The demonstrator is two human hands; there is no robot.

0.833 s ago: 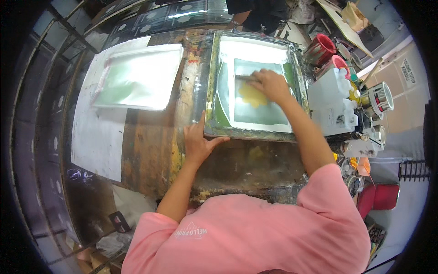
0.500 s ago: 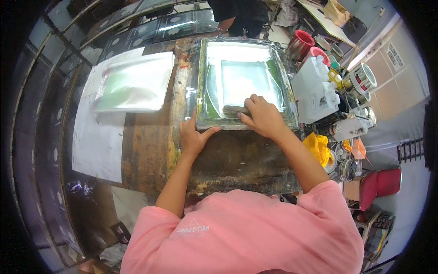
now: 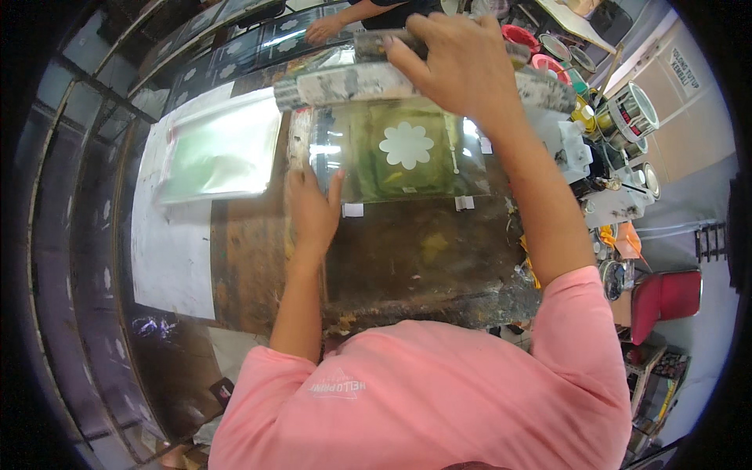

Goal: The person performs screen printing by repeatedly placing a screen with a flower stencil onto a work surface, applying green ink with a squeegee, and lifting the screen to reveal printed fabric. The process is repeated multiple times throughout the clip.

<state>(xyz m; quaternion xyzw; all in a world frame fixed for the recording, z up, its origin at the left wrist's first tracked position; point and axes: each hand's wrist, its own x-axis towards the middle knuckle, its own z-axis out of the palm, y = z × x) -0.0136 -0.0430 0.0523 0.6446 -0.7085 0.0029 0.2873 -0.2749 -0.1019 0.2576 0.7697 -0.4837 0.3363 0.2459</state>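
Note:
The screen printing frame (image 3: 345, 84) is tilted up at the far side of the table, its pale mottled near edge toward me. My right hand (image 3: 466, 70) is up at this edge, fingers closed round the dark bar of a squeegee (image 3: 380, 43); how it bears on the frame is partly hidden. Below lies a clear plastic sheet (image 3: 478, 176) over a greenish square, with a pale flower shape (image 3: 406, 145) in the middle. My left hand (image 3: 313, 211) rests by the sheet's left edge, thumb and fingers apart, holding nothing.
A stack of shiny plastic sheets (image 3: 219, 149) lies on white paper (image 3: 168, 258) to the left. Jugs (image 3: 568, 149), paint cans (image 3: 630, 110) and pink tubs crowd the right side. Beyond the table, another person's hand (image 3: 323, 29) reaches in. A red chair (image 3: 666, 305) stands at the right.
The frame, flat before, has been raised at its near edge, uncovering the sheet with the flower. My right hand rose away from me with the squeegee; my left hand left the frame's corner.

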